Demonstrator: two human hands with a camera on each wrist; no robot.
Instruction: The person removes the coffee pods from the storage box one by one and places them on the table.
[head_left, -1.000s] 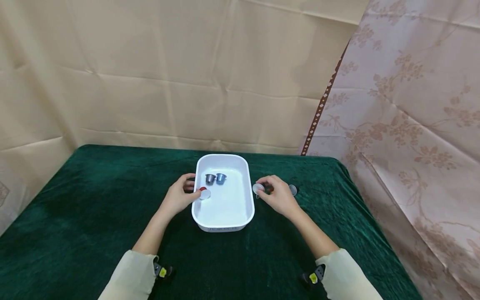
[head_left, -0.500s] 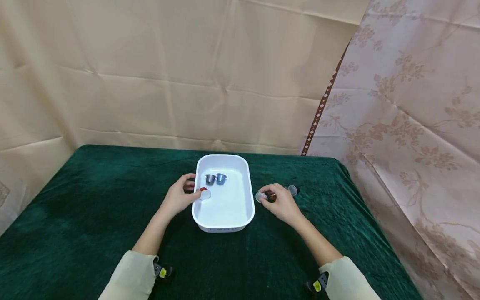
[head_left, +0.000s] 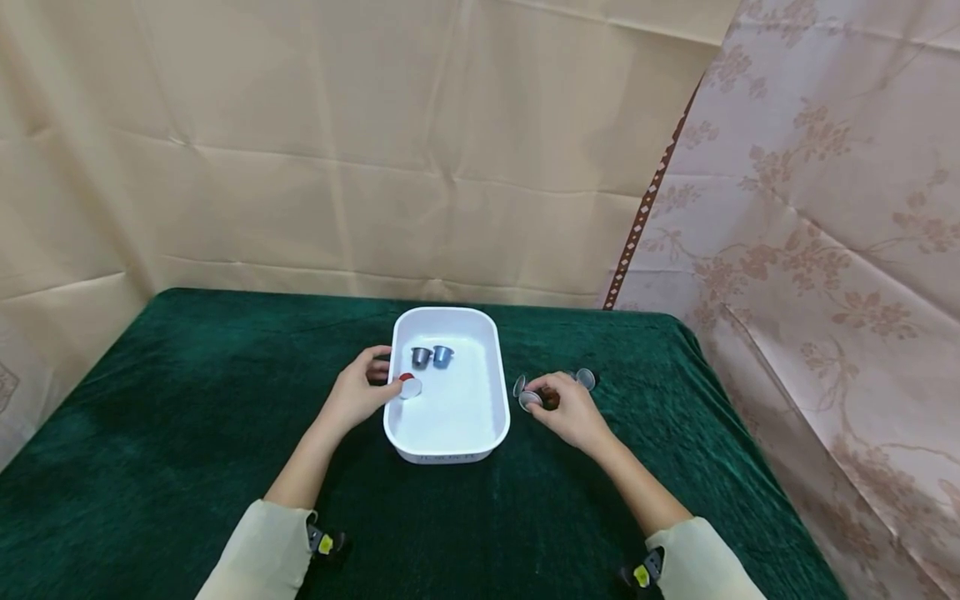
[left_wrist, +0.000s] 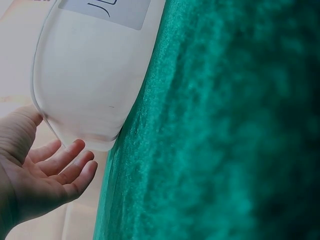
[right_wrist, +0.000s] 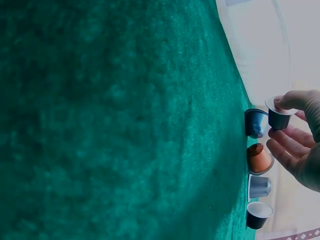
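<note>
My left hand [head_left: 363, 392] grips the left rim of a white plastic tray [head_left: 450, 457], thumb over the edge, fingers against its outside. Inside the tray lie a dark grey coffee capsule [head_left: 421, 358], a blue one [head_left: 442, 357] and a red one with a pale lid [head_left: 410, 388] by my thumb. To the right of the tray, my right hand [head_left: 570, 410] pinches a dark coffee capsule [right_wrist: 279, 119] with a pale lid, thumb on the lid. Close beside it, a blue capsule [right_wrist: 255, 124] lies on its side on the green cloth.
Beyond the blue capsule, an orange capsule [right_wrist: 259, 159], a silvery-blue capsule [right_wrist: 259, 186] and a black capsule [right_wrist: 258, 217] with a white lid stand in a row on the cloth. Green velvety cloth [head_left: 187, 433] covers the table, with beige drapery [head_left: 300, 167] behind.
My right hand has shifted toward me and slightly right with the dark capsule, and another capsule now shows beside its fingertips. My left hand and the tray have stayed put.
</note>
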